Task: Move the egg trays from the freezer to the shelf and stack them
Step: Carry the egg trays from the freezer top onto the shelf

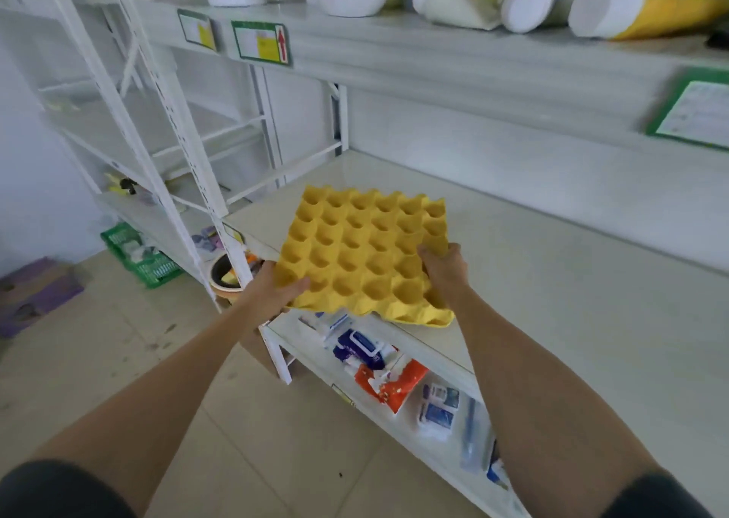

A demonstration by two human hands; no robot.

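A storeroom with white metal racking and a pale tiled floor (276,458); the nearest unit is a wide white shelf (552,273) at about waist height, its board pale and smooth. Over the front left corner of that board is the yellow moulded egg tray with rows of round cups (367,249), cups facing up, tilted slightly with its near edge hanging past the shelf's front lip. Whether its far edge touches the board I cannot tell.

The left hand (272,288) grips the tray's near left corner, thumb lying on top across the cups and the other fingers hidden underneath. The right hand (443,271) grips the right edge, fingers (428,251) curled over the rim into the cups. Both bare forearms reach in from the bottom of the view, dark sleeves at the edges.

Below the tray, the lower shelf level (394,411) carries small packets: a blue and white pouch (361,350), an orange and white pack (390,383) and blue-labelled sachets (438,411). Above, the top shelf holds white and yellow rolls lying on their sides (528,2), with a green-bordered label bearing a red arrow (262,42) on its front edge. To the left, a green plastic crate (138,257) sits on the floor beside a neighbouring rack.
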